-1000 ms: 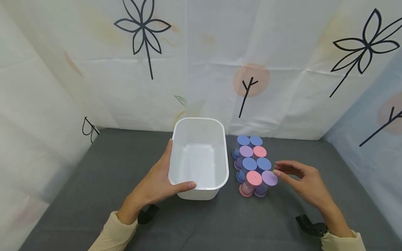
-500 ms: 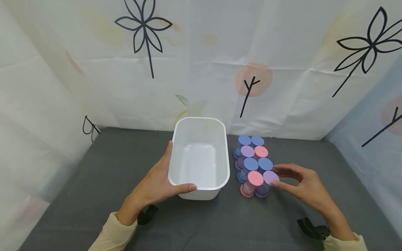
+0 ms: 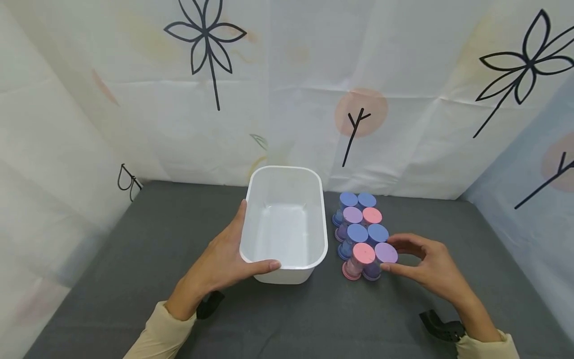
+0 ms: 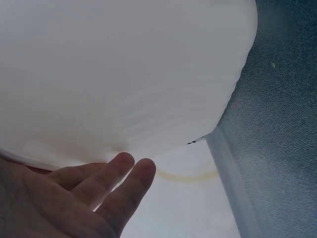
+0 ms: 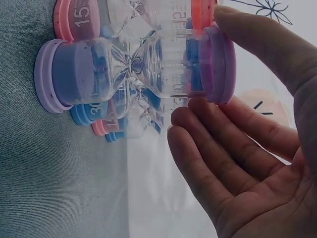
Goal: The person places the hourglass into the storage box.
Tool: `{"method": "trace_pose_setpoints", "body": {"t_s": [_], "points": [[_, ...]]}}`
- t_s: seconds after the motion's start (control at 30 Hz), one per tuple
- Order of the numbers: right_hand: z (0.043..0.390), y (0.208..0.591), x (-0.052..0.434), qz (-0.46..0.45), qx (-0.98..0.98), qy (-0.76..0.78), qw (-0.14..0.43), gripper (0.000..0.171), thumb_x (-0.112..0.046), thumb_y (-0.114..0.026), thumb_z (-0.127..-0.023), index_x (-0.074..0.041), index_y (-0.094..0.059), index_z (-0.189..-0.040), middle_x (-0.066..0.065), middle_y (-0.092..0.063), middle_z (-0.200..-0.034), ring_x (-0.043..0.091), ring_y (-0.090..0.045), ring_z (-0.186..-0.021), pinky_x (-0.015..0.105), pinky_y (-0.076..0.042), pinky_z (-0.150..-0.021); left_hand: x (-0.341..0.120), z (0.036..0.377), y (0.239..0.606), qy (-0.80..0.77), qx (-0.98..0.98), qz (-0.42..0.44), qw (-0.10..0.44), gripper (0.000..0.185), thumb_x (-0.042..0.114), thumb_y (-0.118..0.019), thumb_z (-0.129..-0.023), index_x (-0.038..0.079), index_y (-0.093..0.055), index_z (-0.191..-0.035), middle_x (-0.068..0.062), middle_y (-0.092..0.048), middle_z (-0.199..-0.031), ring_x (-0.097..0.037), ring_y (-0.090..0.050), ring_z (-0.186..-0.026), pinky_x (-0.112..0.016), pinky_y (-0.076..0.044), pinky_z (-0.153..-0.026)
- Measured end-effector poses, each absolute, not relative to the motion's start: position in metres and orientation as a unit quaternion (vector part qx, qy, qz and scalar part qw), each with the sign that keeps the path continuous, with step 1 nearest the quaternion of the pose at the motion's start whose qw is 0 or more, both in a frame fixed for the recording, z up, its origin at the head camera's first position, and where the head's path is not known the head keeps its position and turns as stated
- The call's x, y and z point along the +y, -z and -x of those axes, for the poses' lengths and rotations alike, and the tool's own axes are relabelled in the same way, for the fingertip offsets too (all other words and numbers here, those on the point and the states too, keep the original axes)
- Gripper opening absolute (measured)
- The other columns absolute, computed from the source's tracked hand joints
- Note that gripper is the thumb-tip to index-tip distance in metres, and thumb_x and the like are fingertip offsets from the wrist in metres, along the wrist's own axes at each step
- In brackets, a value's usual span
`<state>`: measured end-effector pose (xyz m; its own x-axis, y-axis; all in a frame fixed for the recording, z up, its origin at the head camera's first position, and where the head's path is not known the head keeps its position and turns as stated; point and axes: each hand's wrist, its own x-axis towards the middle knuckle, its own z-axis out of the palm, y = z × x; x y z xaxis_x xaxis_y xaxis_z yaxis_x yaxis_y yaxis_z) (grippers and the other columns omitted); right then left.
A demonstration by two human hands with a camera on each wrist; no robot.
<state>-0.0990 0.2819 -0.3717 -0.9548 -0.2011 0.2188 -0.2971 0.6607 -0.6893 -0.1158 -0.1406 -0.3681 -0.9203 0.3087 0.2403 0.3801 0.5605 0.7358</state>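
Note:
A white plastic bin (image 3: 287, 271) stands on the table, with nothing inside it. My left hand (image 3: 224, 257) holds its near left corner, thumb over the front rim, fingers along the outer side wall (image 4: 124, 84). To the right of the bin, several hourglass sand timers with blue, pink and purple caps stand upright in two columns. At the near right end is a purple sand timer (image 3: 385, 253); my right hand (image 3: 426, 262) pinches its top cap (image 5: 218, 64) between thumb and index finger. The other fingers (image 5: 213, 144) extend below the cap in the right wrist view.
A pink sand timer (image 3: 363, 254) stands close beside the purple one, and a blue sand timer (image 3: 378, 234) right behind it. Dark grey cloth (image 3: 296, 324) covers the table. A patterned white curtain (image 3: 287, 99) rises along the back edge.
My right hand has moved left onto the purple sand timer, its thumb and index finger closing around the cap. The left hand and the bin have stayed in place.

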Motion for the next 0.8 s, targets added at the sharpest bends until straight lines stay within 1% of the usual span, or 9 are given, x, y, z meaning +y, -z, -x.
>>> {"method": "trace_pose_setpoints", "body": {"t_s": [0.13,0.4,0.63,0.8], "points": [[0.0982,0.3706,0.2813,-0.132,-0.908,-0.394,0.058,0.046,-0.021,-0.092,-0.075,-0.011,-0.070,-0.115,0.003,-0.071,-0.110,0.004,-0.067,-0.095,0.015,-0.050,-0.080,-0.1400,0.1170,0.3688,0.427,-0.882,0.194,0.042,0.133,0.068,-0.085,-0.067,0.034,-0.001,-0.164,0.014,-0.042,-0.148,-0.014,-0.056,-0.110,-0.045,-0.049,-0.088],[0.0987,0.3708,0.2792,-0.130,-0.905,-0.403,0.047,0.047,-0.020,-0.092,-0.075,-0.010,-0.071,-0.115,0.003,-0.070,-0.111,0.005,-0.067,-0.096,0.017,-0.051,-0.079,-0.1408,0.1175,0.3702,0.427,-0.883,0.190,0.039,0.133,0.067,-0.085,-0.067,0.033,-0.001,-0.164,0.010,-0.042,-0.150,-0.016,-0.057,-0.109,-0.045,-0.049,-0.088],[0.1007,0.3738,0.2820,-0.126,-0.895,-0.427,0.027,0.046,-0.018,-0.091,-0.076,-0.006,-0.071,-0.116,0.006,-0.070,-0.111,0.006,-0.068,-0.095,0.020,-0.053,-0.080,-0.1423,0.1163,0.3705,0.422,-0.886,0.190,0.037,0.132,0.066,-0.084,-0.069,0.031,0.000,-0.164,0.000,-0.041,-0.154,-0.020,-0.057,-0.112,-0.048,-0.049,-0.089],[0.1021,0.3779,0.2853,-0.126,-0.873,-0.471,0.012,0.044,-0.011,-0.090,-0.078,-0.002,-0.071,-0.116,0.012,-0.070,-0.111,0.009,-0.069,-0.096,0.025,-0.055,-0.081,-0.1413,0.1157,0.3695,0.430,-0.883,0.186,0.032,0.132,0.067,-0.085,-0.068,0.033,-0.001,-0.164,0.006,-0.042,-0.151,-0.024,-0.059,-0.112,-0.047,-0.048,-0.089]]}}
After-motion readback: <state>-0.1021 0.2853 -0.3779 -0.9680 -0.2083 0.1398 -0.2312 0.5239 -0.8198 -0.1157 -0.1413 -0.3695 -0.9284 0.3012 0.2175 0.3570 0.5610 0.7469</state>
